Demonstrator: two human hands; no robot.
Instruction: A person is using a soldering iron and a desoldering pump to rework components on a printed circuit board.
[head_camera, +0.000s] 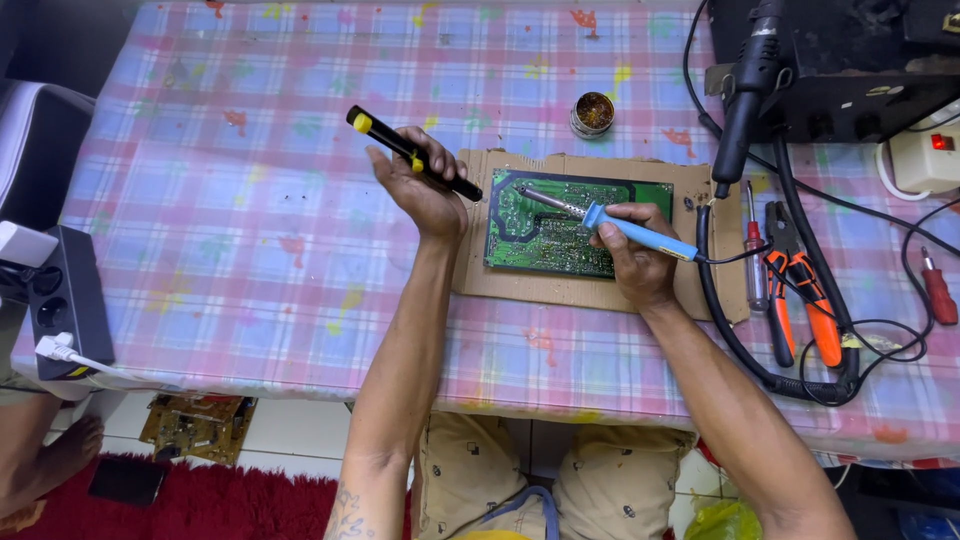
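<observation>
A green circuit board (560, 240) lies solder-side up on a sheet of brown cardboard (540, 290) on the checked tablecloth. My right hand (635, 255) grips a blue-handled soldering iron (635, 230); its metal tip points left over the board's upper left part. My left hand (420, 185) is raised just left of the board and holds a black desoldering pump with a yellow plunger end (410, 152), tilted with its nozzle toward the board's top-left corner.
A small round tin (592, 113) sits behind the cardboard. At the right lie a red-handled screwdriver (755, 260), orange-handled pliers (800, 290), black cables and a dark station with a hot-air handle (745, 95). A black power strip (65, 300) sits at the left edge.
</observation>
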